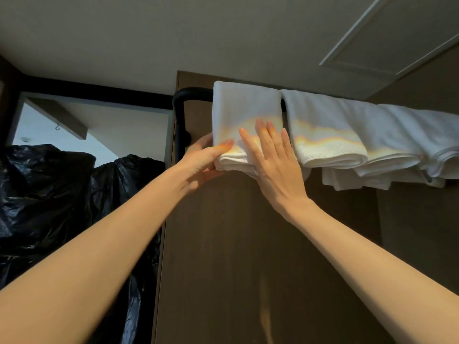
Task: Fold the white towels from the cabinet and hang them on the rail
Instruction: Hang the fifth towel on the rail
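— Which towel is being handled?

— The folded towel point(246, 108) that is hanging over the bent end of the black rail point(180, 103), right under both hands.

— What are the hands doing?

— The left hand point(198, 162) is pinching the towel's lower left corner, with the thumb lying on the front and the fingers going behind the fold. The right hand point(275, 165) is lying flat on the front of the same towel, with straight, slightly spread fingers that are gripping nothing. The hands are sitting close together, but I cannot tell whether they are touching.

— And beyond them?

— Just past the right hand's little finger, the other towels point(325, 130) are hanging in a row along the rail. Below both wrists a dark wooden panel point(248, 244) is running downward. Past the left forearm, black bags point(49, 194) are bulging. Above the right hand, a white-framed hatch point(397, 33) is sitting in the ceiling.
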Demonstrator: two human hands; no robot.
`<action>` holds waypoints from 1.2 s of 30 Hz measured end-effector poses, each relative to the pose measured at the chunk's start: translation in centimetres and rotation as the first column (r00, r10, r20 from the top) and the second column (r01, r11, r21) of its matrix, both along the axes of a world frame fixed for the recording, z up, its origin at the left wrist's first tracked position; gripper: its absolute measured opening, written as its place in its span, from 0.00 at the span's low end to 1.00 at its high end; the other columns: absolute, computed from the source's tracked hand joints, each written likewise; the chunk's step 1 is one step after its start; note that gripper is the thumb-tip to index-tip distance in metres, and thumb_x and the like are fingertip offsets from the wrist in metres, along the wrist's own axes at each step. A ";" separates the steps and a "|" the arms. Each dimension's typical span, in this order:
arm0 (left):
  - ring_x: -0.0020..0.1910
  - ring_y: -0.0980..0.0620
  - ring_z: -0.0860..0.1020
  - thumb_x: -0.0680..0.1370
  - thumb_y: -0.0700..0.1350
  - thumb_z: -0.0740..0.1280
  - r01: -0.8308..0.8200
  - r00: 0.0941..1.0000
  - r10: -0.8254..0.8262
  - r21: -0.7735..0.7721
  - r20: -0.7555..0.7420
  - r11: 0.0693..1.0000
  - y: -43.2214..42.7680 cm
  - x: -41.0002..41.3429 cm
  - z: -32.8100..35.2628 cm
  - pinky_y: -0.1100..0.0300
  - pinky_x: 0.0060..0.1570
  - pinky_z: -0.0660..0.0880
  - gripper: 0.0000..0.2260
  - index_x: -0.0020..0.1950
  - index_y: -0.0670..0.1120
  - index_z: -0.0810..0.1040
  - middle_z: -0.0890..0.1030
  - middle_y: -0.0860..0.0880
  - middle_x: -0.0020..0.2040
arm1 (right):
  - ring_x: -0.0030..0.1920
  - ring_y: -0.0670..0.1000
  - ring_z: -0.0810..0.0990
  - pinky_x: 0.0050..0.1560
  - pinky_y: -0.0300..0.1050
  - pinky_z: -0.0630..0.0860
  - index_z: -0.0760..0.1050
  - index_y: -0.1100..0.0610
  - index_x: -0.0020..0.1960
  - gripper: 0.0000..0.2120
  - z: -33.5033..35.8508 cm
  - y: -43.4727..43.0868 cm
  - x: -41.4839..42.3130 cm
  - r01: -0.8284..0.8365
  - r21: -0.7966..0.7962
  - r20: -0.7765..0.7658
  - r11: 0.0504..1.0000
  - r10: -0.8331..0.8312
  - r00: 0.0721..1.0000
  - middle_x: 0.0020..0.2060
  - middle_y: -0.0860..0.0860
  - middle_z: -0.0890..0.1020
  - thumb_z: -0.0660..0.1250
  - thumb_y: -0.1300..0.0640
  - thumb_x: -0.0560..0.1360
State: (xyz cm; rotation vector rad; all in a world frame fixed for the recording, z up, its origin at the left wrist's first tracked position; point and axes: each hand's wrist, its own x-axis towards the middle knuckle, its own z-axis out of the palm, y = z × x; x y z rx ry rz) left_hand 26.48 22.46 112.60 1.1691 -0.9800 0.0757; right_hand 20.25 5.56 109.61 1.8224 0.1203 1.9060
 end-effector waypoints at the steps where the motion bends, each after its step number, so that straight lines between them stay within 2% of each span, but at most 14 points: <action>1: 0.52 0.51 0.83 0.73 0.46 0.73 0.008 1.000 -0.008 0.001 -0.009 1.000 0.1 -0.2 0.0 0.56 0.45 0.81 0.24 0.69 0.51 0.72 0.83 0.48 0.56 | 0.76 0.62 0.56 0.76 0.54 0.46 0.53 0.52 0.77 0.40 0.4 -0.1 0.1 0.014 -0.009 0.010 1.000 -0.014 1.000 0.76 0.60 0.59 0.72 0.57 0.74; 4: 0.52 0.50 0.83 0.73 0.44 0.73 0.044 0.998 -0.043 0.008 -0.045 0.999 0.2 -0.2 -0.2 0.58 0.42 0.81 0.25 0.69 0.51 0.72 0.82 0.47 0.57 | 0.73 0.63 0.64 0.71 0.56 0.58 0.60 0.58 0.75 0.36 0.9 -0.6 0.0 0.036 -0.054 0.010 0.998 -0.036 0.999 0.72 0.63 0.66 0.74 0.58 0.72; 6: 0.53 0.49 0.82 0.72 0.43 0.74 0.031 0.999 -0.031 0.005 -0.045 0.999 0.2 -0.1 -0.4 0.58 0.42 0.80 0.28 0.71 0.51 0.70 0.81 0.47 0.59 | 0.69 0.63 0.70 0.66 0.55 0.63 0.66 0.61 0.73 0.34 0.7 -0.8 -0.5 0.050 -0.063 -0.001 0.997 -0.050 0.999 0.69 0.63 0.71 0.75 0.60 0.70; 10: 0.52 0.49 0.82 0.73 0.44 0.73 -0.087 0.996 0.086 -0.052 -0.014 0.995 -0.6 -0.4 -0.9 0.62 0.38 0.80 0.31 0.74 0.51 0.65 0.78 0.46 0.62 | 0.65 0.63 0.74 0.60 0.55 0.71 0.72 0.63 0.69 0.31 0.5 -0.6 -1.2 0.051 -0.040 -0.028 0.998 -0.052 0.998 0.65 0.64 0.75 0.77 0.65 0.67; 13: 0.52 0.50 0.81 0.73 0.45 0.73 -0.164 0.986 0.164 -0.077 -0.013 0.983 -1.3 -0.7 -1.4 0.62 0.38 0.80 0.30 0.73 0.51 0.65 0.77 0.46 0.63 | 0.64 0.64 0.76 0.58 0.55 0.71 0.73 0.63 0.67 0.32 0.2 -0.5 -1.5 0.059 -0.015 -0.051 0.998 -0.060 0.997 0.64 0.65 0.76 0.78 0.65 0.65; 16: 0.50 0.51 0.82 0.73 0.46 0.74 -0.149 0.988 0.145 -0.082 -0.050 0.985 -1.0 -1.1 -1.6 0.63 0.38 0.80 0.30 0.72 0.50 0.67 0.77 0.45 0.64 | 0.65 0.65 0.74 0.58 0.58 0.73 0.72 0.63 0.69 0.31 0.0 -0.2 -2.1 0.031 0.027 -0.087 0.999 -0.029 0.996 0.65 0.64 0.75 0.76 0.67 0.67; 19: 0.51 0.51 0.82 0.74 0.48 0.73 -0.216 0.976 0.218 -0.048 0.033 0.975 -0.1 -2.0 -1.9 0.60 0.43 0.81 0.30 0.73 0.47 0.67 0.77 0.47 0.63 | 0.70 0.63 0.68 0.64 0.58 0.70 0.66 0.62 0.73 0.31 -0.6 0.5 -2.9 0.013 0.082 -0.141 0.997 -0.002 0.990 0.70 0.63 0.70 0.70 0.69 0.71; 23: 0.57 0.53 0.77 0.76 0.54 0.68 -0.510 0.823 0.489 -0.003 0.290 0.860 1.5 -3.4 -2.8 0.54 0.57 0.77 0.25 0.71 0.46 0.71 0.77 0.50 0.62 | 0.73 0.62 0.65 0.69 0.56 0.65 0.63 0.60 0.75 0.32 -1.8 1.0 -4.1 0.019 0.088 -0.170 0.996 -0.003 0.985 0.73 0.59 0.67 0.69 0.68 0.73; 26: 0.62 0.55 0.74 0.77 0.56 0.66 -0.652 0.677 0.602 -0.034 0.423 0.758 2.8 -4.6 -3.8 0.60 0.60 0.70 0.23 0.70 0.49 0.72 0.77 0.52 0.64 | 0.73 0.61 0.66 0.71 0.55 0.61 0.64 0.59 0.75 0.32 -3.0 1.8 -5.7 0.035 0.024 -0.177 0.999 -0.030 0.984 0.73 0.58 0.67 0.71 0.64 0.73; 28: 0.62 0.55 0.74 0.78 0.56 0.66 -0.672 0.620 0.615 -0.075 0.487 0.737 3.7 -5.5 -4.6 0.62 0.59 0.69 0.23 0.70 0.49 0.72 0.77 0.51 0.64 | 0.72 0.61 0.67 0.70 0.55 0.61 0.64 0.60 0.75 0.32 -4.1 2.7 -7.2 0.037 -0.003 -0.176 0.999 -0.037 0.984 0.73 0.58 0.68 0.71 0.62 0.73; 30: 0.61 0.55 0.75 0.78 0.57 0.65 -0.673 0.586 0.617 -0.107 0.525 0.731 4.7 -6.4 -5.7 0.60 0.59 0.72 0.22 0.70 0.51 0.72 0.78 0.51 0.63 | 0.73 0.59 0.66 0.71 0.55 0.62 0.63 0.59 0.75 0.31 -5.3 3.8 -8.8 0.040 0.001 -0.182 0.999 -0.039 0.983 0.73 0.58 0.67 0.69 0.60 0.74; 32: 0.60 0.55 0.76 0.78 0.57 0.64 -0.696 0.535 0.623 -0.122 0.571 0.708 5.8 -7.3 -7.2 0.57 0.58 0.73 0.22 0.70 0.53 0.72 0.77 0.53 0.63 | 0.74 0.57 0.65 0.73 0.54 0.62 0.62 0.58 0.76 0.30 -6.7 5.1 -10.5 0.036 0.044 -0.212 0.998 -0.026 0.977 0.74 0.56 0.65 0.66 0.59 0.76; 36: 0.62 0.56 0.73 0.79 0.56 0.62 -0.747 0.417 0.609 -0.127 0.675 0.652 7.8 -9.2 -11.2 0.58 0.56 0.72 0.21 0.71 0.55 0.70 0.75 0.55 0.65 | 0.73 0.56 0.66 0.73 0.54 0.63 0.62 0.56 0.76 0.28 -10.5 6.9 -13.2 0.046 0.113 -0.268 0.993 -0.014 0.963 0.74 0.54 0.66 0.64 0.57 0.77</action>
